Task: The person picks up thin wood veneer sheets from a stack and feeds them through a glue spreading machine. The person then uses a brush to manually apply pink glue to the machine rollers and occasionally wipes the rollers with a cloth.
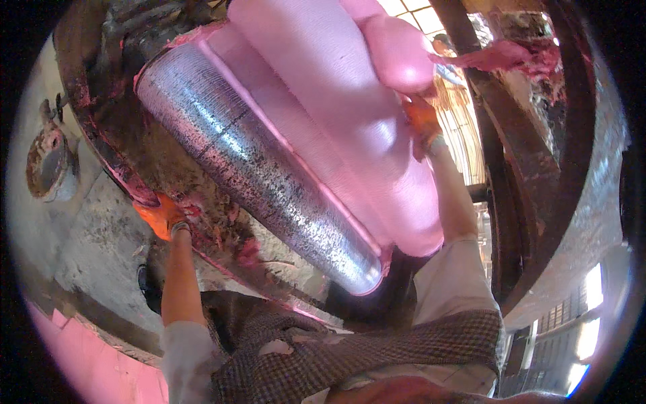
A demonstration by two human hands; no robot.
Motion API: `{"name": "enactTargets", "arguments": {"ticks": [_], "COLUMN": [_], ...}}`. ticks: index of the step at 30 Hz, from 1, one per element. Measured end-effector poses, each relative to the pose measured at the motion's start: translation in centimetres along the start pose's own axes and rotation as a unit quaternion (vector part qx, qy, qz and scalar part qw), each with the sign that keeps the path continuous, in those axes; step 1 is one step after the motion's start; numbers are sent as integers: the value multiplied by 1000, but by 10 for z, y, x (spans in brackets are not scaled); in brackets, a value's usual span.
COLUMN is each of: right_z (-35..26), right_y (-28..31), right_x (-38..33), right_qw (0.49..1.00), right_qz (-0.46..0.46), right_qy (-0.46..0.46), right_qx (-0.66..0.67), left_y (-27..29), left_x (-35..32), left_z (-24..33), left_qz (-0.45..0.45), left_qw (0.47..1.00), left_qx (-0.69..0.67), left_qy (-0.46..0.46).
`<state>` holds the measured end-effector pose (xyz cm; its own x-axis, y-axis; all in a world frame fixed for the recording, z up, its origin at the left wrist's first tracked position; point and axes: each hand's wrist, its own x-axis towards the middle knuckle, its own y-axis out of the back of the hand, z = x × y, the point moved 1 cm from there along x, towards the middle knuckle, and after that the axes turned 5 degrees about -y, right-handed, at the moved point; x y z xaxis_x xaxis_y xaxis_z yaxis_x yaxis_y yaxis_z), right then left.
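Nearest to us, at the bottom of the view, we see a checked brown garment (350, 357) across the chest, with pale rolled sleeves on both forearms. To the lower left a pink surface (87, 367) fills the corner.

Our left forearm rises from there to the left hand (160, 217), which wears an orange glove. It rests low on the dirty, pink-stained frame (118, 145) of the machine, just beside the lower left edge of the metal roller (259, 168). We cannot tell whether its fingers grip anything; the glove is mostly seen from behind and its fingertips are hidden.

The roller is a long, shiny, speckled cylinder running diagonally from upper left to lower right, its near end (367, 276) rimmed in pink. Lying against its upper side is a thick pink sheet (350, 114) of soft, doughy material, draped along the roller's length.

Our right arm reaches up along the right side, and the right hand (422, 120), also in an orange glove, presses on the pink sheet near a rounded pink lump (400, 50) at the top. The fingers appear closed onto the material.

Farther off, to the left, a round rusty metal fitting (47, 165) sits on a grey concrete surface (101, 249). Beyond the right hand, dark curved machine frame (538, 168) and bright windows (464, 128) show.
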<state>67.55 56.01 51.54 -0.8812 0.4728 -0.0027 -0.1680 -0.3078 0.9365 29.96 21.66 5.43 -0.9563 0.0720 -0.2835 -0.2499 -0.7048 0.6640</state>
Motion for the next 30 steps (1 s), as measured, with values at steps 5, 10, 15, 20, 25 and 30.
{"name": "enactTargets", "arguments": {"ticks": [5, 10, 15, 20, 25, 30], "right_z": [-77, -188, -245, -223, -287, -288], "right_y": [-6, -53, -61, -36, -60, -52], "right_x": [16, 5, -26, -114, -204, -240], "right_qw": [978, 981, 928, 922, 897, 872], "right_qz": [-107, -29, -205, -171, -201, -224], "right_qy": [-177, -190, -309, -339, -389, -435], "right_qx": [1, -36, -33, 79, -61, -24], "left_y": [-22, -28, -49, -24, 4, -3], "left_x": [6, 14, 35, 17, 13, 22], "left_z": [-30, -47, -80, -63, -35, -48], "left_qz": [-3, 14, -46, -30, -61, -31], "left_qw": [996, 998, 994, 996, 998, 999], "left_qx": [-89, -57, -100, -71, -10, 27], "left_qy": [-8, -22, -21, -34, 14, 9]}}
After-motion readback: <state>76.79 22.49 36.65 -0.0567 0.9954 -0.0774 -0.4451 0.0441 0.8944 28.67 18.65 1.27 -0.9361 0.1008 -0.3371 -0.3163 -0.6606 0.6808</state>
